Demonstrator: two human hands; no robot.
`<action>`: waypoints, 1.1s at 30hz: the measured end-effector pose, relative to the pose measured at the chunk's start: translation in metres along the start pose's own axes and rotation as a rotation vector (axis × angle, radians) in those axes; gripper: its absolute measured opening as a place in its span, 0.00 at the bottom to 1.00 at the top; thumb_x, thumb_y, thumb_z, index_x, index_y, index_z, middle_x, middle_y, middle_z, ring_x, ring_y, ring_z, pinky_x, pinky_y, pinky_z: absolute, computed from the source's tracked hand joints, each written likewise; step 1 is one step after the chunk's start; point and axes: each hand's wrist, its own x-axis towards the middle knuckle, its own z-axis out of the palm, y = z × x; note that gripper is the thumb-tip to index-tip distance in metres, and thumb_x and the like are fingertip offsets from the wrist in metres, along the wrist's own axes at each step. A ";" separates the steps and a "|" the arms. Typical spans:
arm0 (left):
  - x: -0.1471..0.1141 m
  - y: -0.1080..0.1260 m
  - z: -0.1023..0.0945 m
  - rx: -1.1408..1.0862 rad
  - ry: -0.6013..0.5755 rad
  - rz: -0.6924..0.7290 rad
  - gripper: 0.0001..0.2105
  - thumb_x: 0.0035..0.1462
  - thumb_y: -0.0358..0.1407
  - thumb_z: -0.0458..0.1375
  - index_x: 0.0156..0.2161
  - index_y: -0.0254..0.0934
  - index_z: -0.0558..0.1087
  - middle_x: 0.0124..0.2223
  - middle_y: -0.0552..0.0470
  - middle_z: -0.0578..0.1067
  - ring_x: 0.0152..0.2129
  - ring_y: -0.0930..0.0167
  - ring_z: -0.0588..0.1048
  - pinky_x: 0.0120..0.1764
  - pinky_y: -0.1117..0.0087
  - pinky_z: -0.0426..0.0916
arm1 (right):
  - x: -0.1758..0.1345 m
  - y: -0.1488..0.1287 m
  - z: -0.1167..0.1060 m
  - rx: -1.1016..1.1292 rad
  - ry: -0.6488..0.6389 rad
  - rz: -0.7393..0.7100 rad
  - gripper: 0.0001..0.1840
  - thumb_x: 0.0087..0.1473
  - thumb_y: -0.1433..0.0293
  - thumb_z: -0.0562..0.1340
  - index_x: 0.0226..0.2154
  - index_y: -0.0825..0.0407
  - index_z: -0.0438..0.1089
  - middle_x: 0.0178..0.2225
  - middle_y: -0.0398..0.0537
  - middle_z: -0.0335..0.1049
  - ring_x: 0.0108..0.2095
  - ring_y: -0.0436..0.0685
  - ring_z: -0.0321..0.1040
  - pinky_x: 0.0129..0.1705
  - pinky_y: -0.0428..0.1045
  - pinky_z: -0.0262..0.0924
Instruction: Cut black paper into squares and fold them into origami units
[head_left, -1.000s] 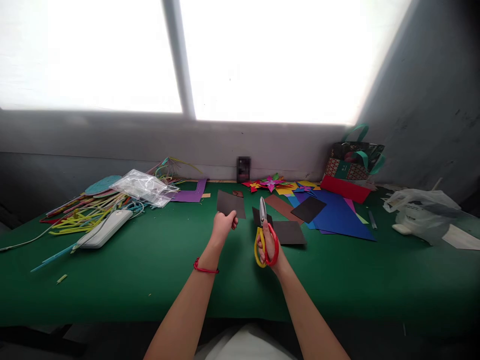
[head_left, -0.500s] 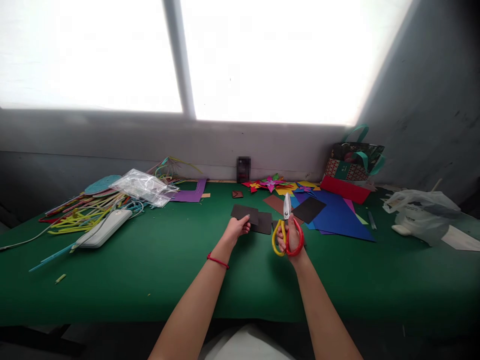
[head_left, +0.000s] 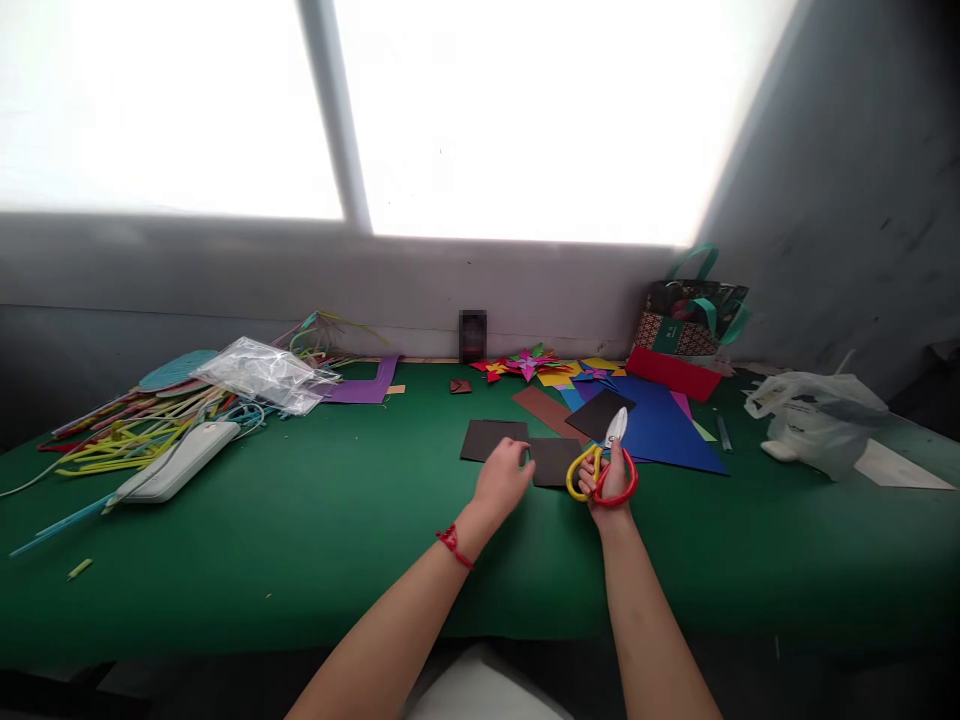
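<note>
My right hand (head_left: 609, 480) grips a pair of scissors (head_left: 615, 430) by its yellow and red handles, blades pointing up and away from me. Between two dark paper pieces is my left hand (head_left: 504, 475), palm down, with a gap between thumb and bent fingers and nothing seen in them. One dark paper square (head_left: 486, 438) lies just beyond its fingers to the left. The other dark square (head_left: 553, 460) lies to the right, near the scissors' handles. Behind the blades rests a further black sheet (head_left: 596, 412), partly over a brown paper strip (head_left: 546, 408).
Blue sheets (head_left: 667, 425) and folded paper flowers (head_left: 529, 363) lie at the back right, near a gift bag (head_left: 690, 315). A white plastic bag (head_left: 817, 420) sits far right. On the left are a white power strip (head_left: 180, 465), coloured strips and clear plastic wrap (head_left: 266, 372).
My left hand has let go of the dark paper square, which now lies on the table, and has moved right and toward me. The scissors have tilted rightward. The view has shifted slightly.
</note>
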 end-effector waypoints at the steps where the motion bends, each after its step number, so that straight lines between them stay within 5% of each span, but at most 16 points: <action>1: 0.002 0.006 0.009 0.074 -0.057 0.080 0.19 0.52 0.38 0.51 0.49 0.37 0.64 0.49 0.44 0.66 0.45 0.66 0.67 0.45 0.69 0.61 | -0.001 -0.001 0.000 0.054 -0.036 0.020 0.24 0.48 0.50 0.52 0.19 0.53 0.57 0.12 0.35 0.51 0.07 0.40 0.46 0.04 0.38 0.46; 5: 0.009 0.022 0.037 0.336 -0.248 0.132 0.35 0.41 0.44 0.61 0.54 0.30 0.57 0.57 0.36 0.56 0.51 0.57 0.60 0.48 0.63 0.59 | -0.007 -0.009 -0.001 0.304 -0.284 0.079 0.18 0.52 0.56 0.51 0.21 0.53 0.57 0.15 0.35 0.53 0.06 0.38 0.45 0.04 0.35 0.47; 12: 0.016 0.021 0.040 0.406 -0.250 0.156 0.11 0.56 0.38 0.48 0.39 0.34 0.67 0.34 0.43 0.73 0.33 0.62 0.73 0.34 0.66 0.65 | -0.014 -0.013 -0.001 0.507 -0.442 0.064 0.13 0.55 0.62 0.51 0.23 0.52 0.57 0.17 0.35 0.56 0.07 0.39 0.46 0.04 0.35 0.51; 16: 0.018 0.009 0.013 0.162 -0.002 0.067 0.16 0.60 0.37 0.39 0.41 0.36 0.67 0.29 0.43 0.73 0.27 0.64 0.73 0.31 0.68 0.64 | -0.017 -0.013 0.002 0.494 -0.390 0.012 0.12 0.53 0.63 0.53 0.23 0.52 0.58 0.17 0.34 0.54 0.06 0.38 0.44 0.04 0.33 0.48; 24: -0.002 -0.035 -0.062 -0.462 0.216 -0.148 0.13 0.52 0.40 0.52 0.42 0.40 0.69 0.34 0.49 0.74 0.32 0.66 0.72 0.34 0.70 0.66 | -0.015 -0.012 0.013 0.195 -0.298 -0.064 0.12 0.50 0.65 0.56 0.21 0.52 0.58 0.17 0.35 0.50 0.08 0.38 0.43 0.05 0.34 0.47; 29: -0.008 -0.068 -0.061 -0.722 0.248 -0.167 0.19 0.51 0.40 0.53 0.48 0.35 0.65 0.39 0.47 0.74 0.35 0.65 0.73 0.32 0.67 0.70 | -0.004 0.016 0.051 -0.028 -0.284 0.055 0.15 0.48 0.62 0.59 0.19 0.53 0.57 0.15 0.35 0.50 0.08 0.39 0.43 0.05 0.36 0.46; 33: -0.004 -0.076 -0.057 -0.770 0.265 -0.120 0.17 0.48 0.37 0.55 0.45 0.33 0.70 0.43 0.46 0.73 0.41 0.65 0.71 0.44 0.63 0.66 | 0.003 0.040 0.072 0.018 -0.236 0.011 0.19 0.46 0.54 0.58 0.20 0.52 0.57 0.15 0.34 0.50 0.09 0.40 0.44 0.06 0.36 0.48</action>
